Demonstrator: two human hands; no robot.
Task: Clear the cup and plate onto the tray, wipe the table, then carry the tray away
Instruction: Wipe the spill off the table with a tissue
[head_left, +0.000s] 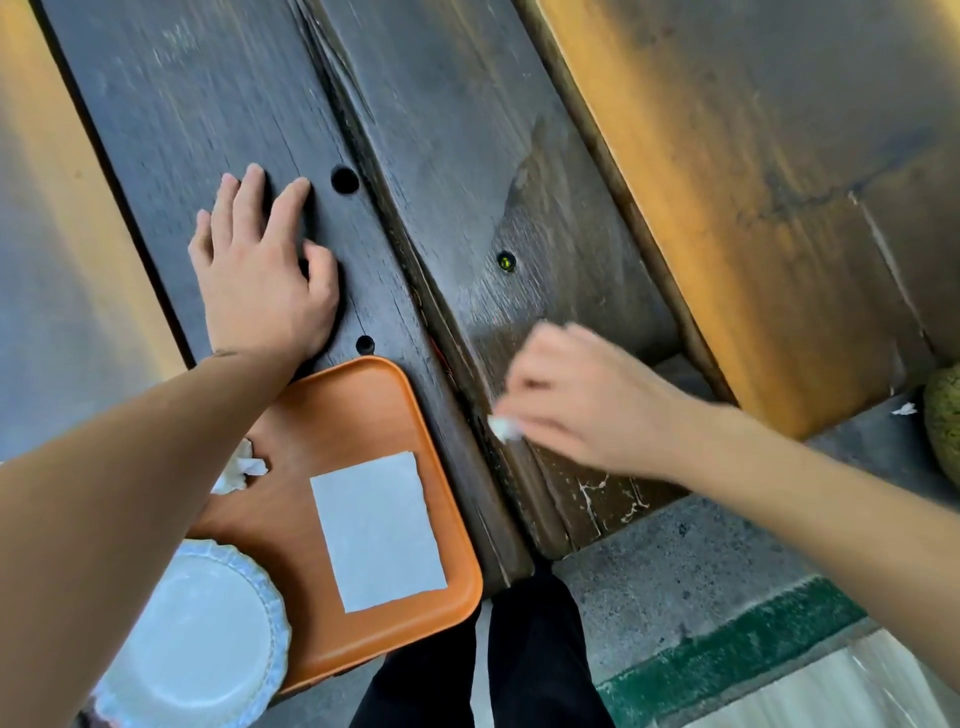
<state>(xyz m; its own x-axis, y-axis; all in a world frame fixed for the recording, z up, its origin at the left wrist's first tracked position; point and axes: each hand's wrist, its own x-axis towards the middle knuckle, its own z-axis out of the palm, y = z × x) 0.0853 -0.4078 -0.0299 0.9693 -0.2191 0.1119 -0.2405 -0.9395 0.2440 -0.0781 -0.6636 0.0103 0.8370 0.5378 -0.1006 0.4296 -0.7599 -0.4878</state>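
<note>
Wiping looks to be the step in hand, judging from where each hand sits. The right hand (576, 400), blurred, hovers low over the dark, weathered wooden plank worktop (467, 171), its fingers (540, 384) curled tightly around a small white wad of tissue (503, 428) that peeks out at the heel of the palm; bunching it up probably gives a firmer pad to press against the rough grain. The left hand (262, 270) lies flat on the neighbouring plank with its fingers spread wide and holding nothing, seemingly there to brace the body while the other arm reaches across. The orange rounded-corner plastic tray (415, 415) sits at the near edge of the worktop, partly overhanging it, close enough to lift once the wiping ends. On it lie a flat white rectangular paper napkin (379, 530), a crumpled white tissue (244, 465) partly hidden by the left forearm, and, at the near left corner, a white round plate with a fluted rim (208, 639), so the plate is already cleared. The cup cannot be seen; it may lie beneath the forearm or outside the view. Carrying the tray away remains undone.
</note>
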